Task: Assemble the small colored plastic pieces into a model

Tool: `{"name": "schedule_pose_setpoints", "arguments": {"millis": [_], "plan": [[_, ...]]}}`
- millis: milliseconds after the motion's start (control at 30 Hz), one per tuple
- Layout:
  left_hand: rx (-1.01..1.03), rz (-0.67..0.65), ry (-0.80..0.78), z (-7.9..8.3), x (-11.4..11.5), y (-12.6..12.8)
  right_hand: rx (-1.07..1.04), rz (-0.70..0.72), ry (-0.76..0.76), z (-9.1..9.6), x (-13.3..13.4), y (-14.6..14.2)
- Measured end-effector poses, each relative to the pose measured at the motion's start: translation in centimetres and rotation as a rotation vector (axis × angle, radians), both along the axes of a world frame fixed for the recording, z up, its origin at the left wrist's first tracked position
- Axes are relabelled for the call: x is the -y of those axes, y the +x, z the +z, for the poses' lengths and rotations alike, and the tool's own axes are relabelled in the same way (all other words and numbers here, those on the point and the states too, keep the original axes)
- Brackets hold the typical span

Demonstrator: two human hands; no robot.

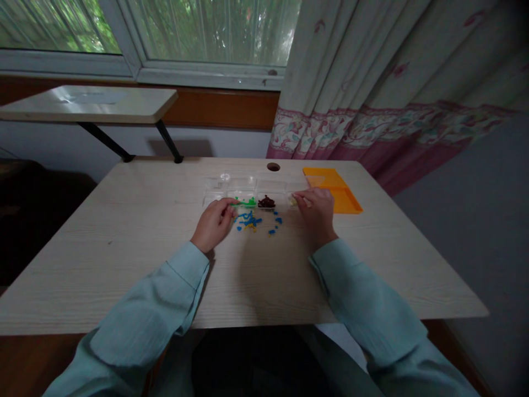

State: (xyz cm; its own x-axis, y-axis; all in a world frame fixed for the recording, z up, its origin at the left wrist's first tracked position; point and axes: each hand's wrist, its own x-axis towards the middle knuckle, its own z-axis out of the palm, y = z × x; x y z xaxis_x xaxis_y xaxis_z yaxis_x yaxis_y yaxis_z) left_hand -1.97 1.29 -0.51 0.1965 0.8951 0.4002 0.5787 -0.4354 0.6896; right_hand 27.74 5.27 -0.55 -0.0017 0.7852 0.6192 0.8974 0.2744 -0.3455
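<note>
Left hand (215, 223) is pinched shut on a green piece (241, 204) at the front edge of the clear box (231, 184). Right hand (317, 212) lies curled at the box's right end; its grip cannot be made out.

Recommendation: steady the box, lift one piece at a time, and release it low inside its cell.

Count:
- One worktop (124, 242).
- One orange tray (336, 190), just beside the right hand.
- One clear box.
- Two heaps in its cells, a green heap (250, 202) and a brown heap (266, 202).
- Loose blue pieces (248, 220) before the box, too small to count.

Loose pale mint-green cloth left sleeve (140, 325), lower left of the frame, and matching right sleeve (372, 314), lower right, end in stitched cuffs; left hand (212, 225) and right hand (317, 214) are bare
</note>
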Motion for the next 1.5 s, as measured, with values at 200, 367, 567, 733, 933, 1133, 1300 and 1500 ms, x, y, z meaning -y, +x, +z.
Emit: {"name": "schedule_pose_setpoints", "arguments": {"millis": [200, 367, 567, 733, 933, 1133, 1300, 1500], "plan": [[-0.138, 0.067, 0.116, 0.3, -0.2, -0.5, 0.032, -0.129, -0.086, -1.3, -0.7, 1.5], [-0.147, 0.059, 0.144, 0.4, -0.3, -0.6, 0.043, -0.128, -0.117, -1.5, -0.6, 1.4], [-0.160, 0.064, 0.154, 0.4, -0.3, -0.6, 0.013, -0.097, -0.073, -1.5, -0.9, 1.7], [-0.263, 0.052, 0.155, 0.4, -0.3, -0.8, -0.004, -0.097, -0.043, -1.1, -0.8, 1.4], [-0.397, 0.022, 0.147, 0.2, -0.3, -1.1, -0.008, -0.015, -0.002, -0.9, -0.3, 0.2], [-0.465, 0.036, 0.163, -0.1, -0.4, -1.0, -0.022, 0.078, 0.035, -0.6, 0.4, -1.0], [-0.480, 0.036, 0.151, -0.4, -0.5, -1.1, -0.037, 0.101, 0.044, -0.4, 0.7, -1.2], [-0.462, 0.021, 0.160, -0.2, -0.4, -1.1, -0.047, 0.125, 0.029, -0.3, 0.6, -1.2]]}}
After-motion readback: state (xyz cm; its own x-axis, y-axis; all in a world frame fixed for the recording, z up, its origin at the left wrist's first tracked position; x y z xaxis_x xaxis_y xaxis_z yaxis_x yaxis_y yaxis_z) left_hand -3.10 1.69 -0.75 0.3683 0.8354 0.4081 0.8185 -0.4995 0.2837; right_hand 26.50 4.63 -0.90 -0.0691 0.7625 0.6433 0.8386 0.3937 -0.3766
